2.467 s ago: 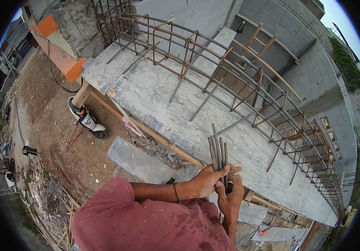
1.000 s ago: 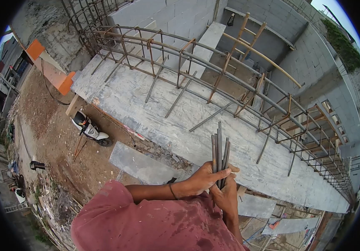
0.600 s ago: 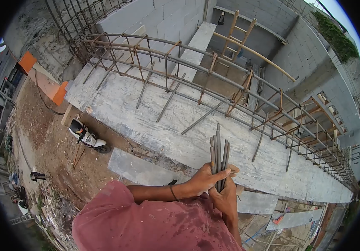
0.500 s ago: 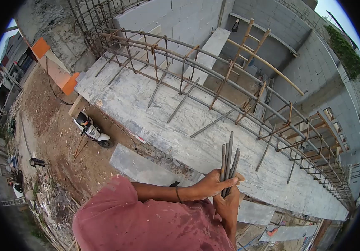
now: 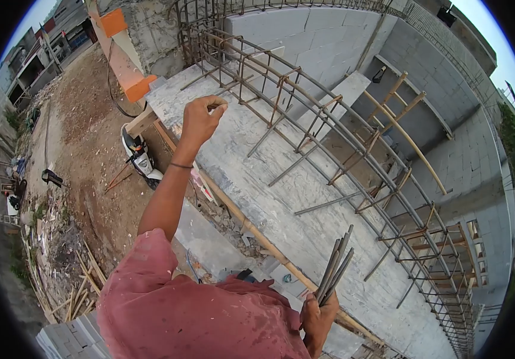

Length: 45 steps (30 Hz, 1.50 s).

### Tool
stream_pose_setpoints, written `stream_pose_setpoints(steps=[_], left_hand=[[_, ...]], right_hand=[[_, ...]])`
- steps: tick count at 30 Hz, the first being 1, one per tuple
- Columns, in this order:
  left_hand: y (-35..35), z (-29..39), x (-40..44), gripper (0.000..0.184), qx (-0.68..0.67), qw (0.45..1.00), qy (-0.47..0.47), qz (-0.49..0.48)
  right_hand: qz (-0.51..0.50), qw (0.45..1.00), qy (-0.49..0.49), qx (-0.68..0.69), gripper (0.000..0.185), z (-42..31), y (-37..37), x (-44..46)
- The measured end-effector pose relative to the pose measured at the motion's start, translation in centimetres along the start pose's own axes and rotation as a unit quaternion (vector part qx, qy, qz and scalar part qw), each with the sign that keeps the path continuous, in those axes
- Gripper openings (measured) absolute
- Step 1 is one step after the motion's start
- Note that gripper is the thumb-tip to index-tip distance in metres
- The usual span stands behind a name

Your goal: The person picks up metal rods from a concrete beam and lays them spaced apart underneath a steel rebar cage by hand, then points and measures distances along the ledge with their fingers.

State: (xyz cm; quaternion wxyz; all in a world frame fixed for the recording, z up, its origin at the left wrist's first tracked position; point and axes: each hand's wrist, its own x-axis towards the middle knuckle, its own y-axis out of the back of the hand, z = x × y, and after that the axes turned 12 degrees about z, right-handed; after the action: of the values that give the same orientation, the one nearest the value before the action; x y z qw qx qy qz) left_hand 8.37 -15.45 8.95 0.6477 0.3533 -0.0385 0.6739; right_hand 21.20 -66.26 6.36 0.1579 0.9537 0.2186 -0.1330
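My right hand (image 5: 320,316) is wrapped round a bundle of several short steel bars (image 5: 335,266), which point up above the fist. My left arm is stretched out, with a dark band on the wrist. At its end my left hand (image 5: 206,118) is closed in a pinch above the far left part of the grey slab (image 5: 233,155); anything between its fingertips is too small to make out. Beyond that hand, a long cage of rusty rebar (image 5: 279,81) runs along the slab, with loose short bars (image 5: 284,172) lying crosswise under it.
A bamboo pole (image 5: 257,233) follows the slab's near edge. Below on the dirt stands a white scooter (image 5: 142,160). Orange-painted boards (image 5: 141,88) are at the slab's far left end. Grey block walls (image 5: 305,36) and a wooden ladder (image 5: 396,107) are beyond the cage.
My left hand has left the bar bundle and reached out to the upper left. My right hand keeps the bars, now lower and tilted right. The view has shifted, with the slab further right.
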Motion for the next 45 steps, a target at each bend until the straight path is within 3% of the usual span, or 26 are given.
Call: stream_pose_setpoints(steps=[2,3,5,7,9,16,19,33,45], left_hand=[[-3.0,-7.8,4.6,0.023,0.122,0.988,-0.069,0.057],[-3.8,-9.6,5.4,0.023,0.12,0.989,-0.068,0.061],[-5.3,-11.5,6.2,0.025,0.194,0.98,-0.038,-0.006],[-6.2,-12.3,6.8,0.025,0.196,0.98,-0.04,0.002],[-6.5,-13.1,6.7,0.025,0.202,0.979,-0.041,0.005],[-5.8,-11.5,3.4,0.027,0.132,0.987,-0.089,-0.022],[-5.6,-11.0,2.9,0.027,0.122,0.989,-0.083,-0.032],[-6.9,-11.1,2.7,0.024,0.107,0.989,-0.1,0.005],[-6.5,-13.6,3.7,0.024,0.19,0.973,-0.121,0.048]], right_hand=[[0.005,1.0,-0.005,0.01,0.01,-0.5,-0.2,-0.1],[0.001,1.0,-0.012,0.01,0.011,-0.9,-0.4,-0.1],[0.002,1.0,-0.016,0.007,0.013,-1.2,-0.5,-0.2],[-0.008,0.999,0.033,0.0,0.007,-1.2,-0.8,-0.3],[-0.007,1.0,0.022,-0.008,0.007,-1.7,-1.2,-0.7],[-0.031,0.996,0.073,-0.038,0.009,1.6,-0.5,-0.4],[0.011,0.999,-0.015,-0.033,0.009,-0.7,-1.0,-1.4],[-0.019,0.999,0.001,-0.04,0.01,-0.8,-1.6,-1.6],[0.028,0.999,-0.02,-0.014,0.011,0.5,-0.7,-1.9]])
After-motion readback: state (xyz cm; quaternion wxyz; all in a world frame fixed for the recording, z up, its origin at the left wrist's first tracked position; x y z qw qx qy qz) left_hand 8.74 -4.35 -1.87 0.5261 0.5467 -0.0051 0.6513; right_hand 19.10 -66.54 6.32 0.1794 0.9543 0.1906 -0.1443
